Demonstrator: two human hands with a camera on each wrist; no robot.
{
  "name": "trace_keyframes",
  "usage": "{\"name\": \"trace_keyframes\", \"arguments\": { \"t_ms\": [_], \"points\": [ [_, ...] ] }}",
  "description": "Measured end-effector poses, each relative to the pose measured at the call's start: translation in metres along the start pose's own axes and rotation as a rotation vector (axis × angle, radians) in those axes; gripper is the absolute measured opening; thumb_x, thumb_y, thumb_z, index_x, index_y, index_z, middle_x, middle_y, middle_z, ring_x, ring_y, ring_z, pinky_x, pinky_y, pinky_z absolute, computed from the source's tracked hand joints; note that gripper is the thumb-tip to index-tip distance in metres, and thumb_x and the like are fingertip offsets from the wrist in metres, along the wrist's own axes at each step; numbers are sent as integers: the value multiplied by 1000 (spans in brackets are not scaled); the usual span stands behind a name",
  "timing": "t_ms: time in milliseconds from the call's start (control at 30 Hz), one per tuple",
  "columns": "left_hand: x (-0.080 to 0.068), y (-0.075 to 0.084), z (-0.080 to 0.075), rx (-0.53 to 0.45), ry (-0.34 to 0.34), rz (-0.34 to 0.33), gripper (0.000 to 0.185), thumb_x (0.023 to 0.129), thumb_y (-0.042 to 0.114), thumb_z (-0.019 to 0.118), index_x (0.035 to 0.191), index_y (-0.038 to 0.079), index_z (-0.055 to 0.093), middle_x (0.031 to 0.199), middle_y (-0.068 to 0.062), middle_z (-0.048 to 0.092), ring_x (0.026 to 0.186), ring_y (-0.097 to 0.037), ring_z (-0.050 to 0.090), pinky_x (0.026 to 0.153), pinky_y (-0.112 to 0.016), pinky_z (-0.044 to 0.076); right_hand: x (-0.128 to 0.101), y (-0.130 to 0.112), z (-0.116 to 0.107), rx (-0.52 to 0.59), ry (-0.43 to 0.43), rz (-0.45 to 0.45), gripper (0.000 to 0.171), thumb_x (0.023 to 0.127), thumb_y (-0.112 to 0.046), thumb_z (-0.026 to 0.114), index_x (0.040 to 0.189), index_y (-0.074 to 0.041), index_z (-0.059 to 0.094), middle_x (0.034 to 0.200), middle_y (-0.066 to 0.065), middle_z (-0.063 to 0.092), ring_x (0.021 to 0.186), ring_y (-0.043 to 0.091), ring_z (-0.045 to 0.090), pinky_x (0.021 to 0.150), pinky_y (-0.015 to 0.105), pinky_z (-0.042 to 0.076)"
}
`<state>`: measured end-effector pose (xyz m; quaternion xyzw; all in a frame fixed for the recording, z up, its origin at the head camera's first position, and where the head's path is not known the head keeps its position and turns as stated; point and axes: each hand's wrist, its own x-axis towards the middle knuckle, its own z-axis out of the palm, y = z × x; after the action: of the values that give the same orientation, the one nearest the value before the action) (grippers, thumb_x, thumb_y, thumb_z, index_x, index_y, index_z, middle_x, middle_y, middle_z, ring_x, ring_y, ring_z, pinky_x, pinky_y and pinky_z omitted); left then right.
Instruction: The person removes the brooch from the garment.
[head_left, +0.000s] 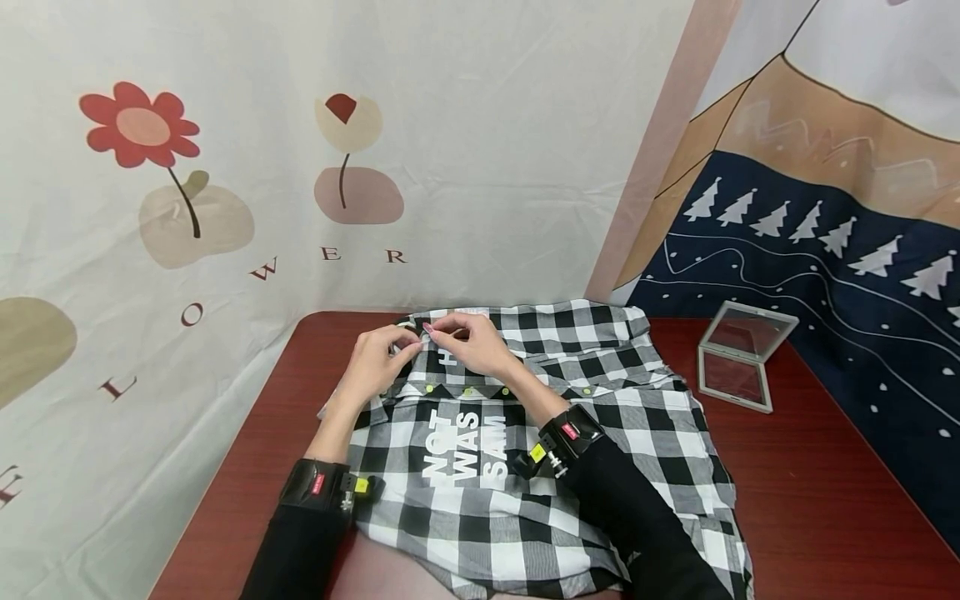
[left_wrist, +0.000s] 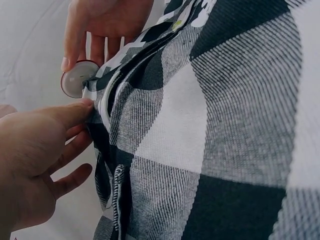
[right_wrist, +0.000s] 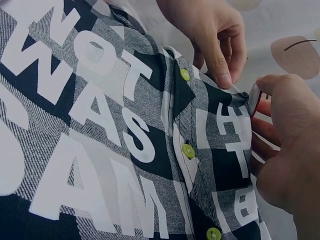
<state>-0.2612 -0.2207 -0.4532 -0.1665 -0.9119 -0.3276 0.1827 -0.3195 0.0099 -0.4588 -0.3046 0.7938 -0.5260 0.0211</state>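
A black-and-white checked shirt (head_left: 540,450) with white lettering and small yellow-green buttons (right_wrist: 188,151) lies spread in front of me. At its far left part, my left hand (head_left: 375,362) pinches an edge of the cloth between thumb and fingers. Right beside it, my right hand (head_left: 477,343) holds a round, badge-like disc (left_wrist: 75,81) with a pale face and red rim between thumb and fingers. The disc meets the shirt's edge at a bunched, dark bit of cloth. In the right wrist view the disc shows only edge-on, close to the left fingertips.
The shirt covers much of the reddish-brown table (head_left: 825,467). A hinged, pale-framed folding mirror (head_left: 745,333) stands opened at the back right. Behind the table hangs a white cloth (head_left: 495,133) with printed flowers, and a tree-patterned cloth (head_left: 825,275) on the right.
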Motion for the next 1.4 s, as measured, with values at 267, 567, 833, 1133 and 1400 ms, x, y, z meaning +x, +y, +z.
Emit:
{"name": "trace_keyframes", "arguments": {
  "t_ms": [267, 567, 833, 1133, 1400],
  "points": [
    [-1, 1, -2, 48, -28, -26, 9, 106, 17, 82, 107, 9, 85, 108, -12, 84, 92, -30, 76, 83, -50, 61, -1, 3, 1, -24, 10, 2, 31, 112, -37, 73, 128, -13, 84, 119, 5, 85, 101, 20, 81, 85, 28, 64],
    [-2, 1, -3, 60, -59, -46, 10, 106, 18, 81, 108, 9, 85, 109, -12, 84, 98, -32, 79, 87, -54, 64, -3, 6, 0, -27, 18, 31, 28, 111, -36, 74, 126, -14, 84, 121, 6, 85, 103, 19, 80, 87, 29, 65],
    [-3, 1, -6, 82, -92, -68, 11, 107, 18, 81, 110, 9, 86, 109, -12, 84, 98, -32, 78, 84, -53, 63, -6, 9, -6, -4, 34, 59, 29, 111, -34, 74, 129, -13, 83, 121, 7, 85, 101, 16, 79, 86, 30, 65],
    [-3, 0, -5, 145, -130, -71, 9, 105, 21, 83, 103, 12, 86, 95, -6, 82, 84, -22, 73, 75, -44, 58, -11, 14, -14, 18, 53, 50, 34, 112, -34, 73, 132, -9, 82, 123, 10, 84, 102, 21, 81, 84, 28, 65],
    [-4, -2, -3, 184, -166, -85, 10, 105, 21, 84, 101, 12, 86, 91, -4, 80, 82, -20, 72, 73, -42, 59, -15, 14, -22, 26, 66, 70, 33, 111, -39, 75, 131, -14, 82, 124, 8, 84, 103, 20, 82, 88, 31, 67]
  ]
}}
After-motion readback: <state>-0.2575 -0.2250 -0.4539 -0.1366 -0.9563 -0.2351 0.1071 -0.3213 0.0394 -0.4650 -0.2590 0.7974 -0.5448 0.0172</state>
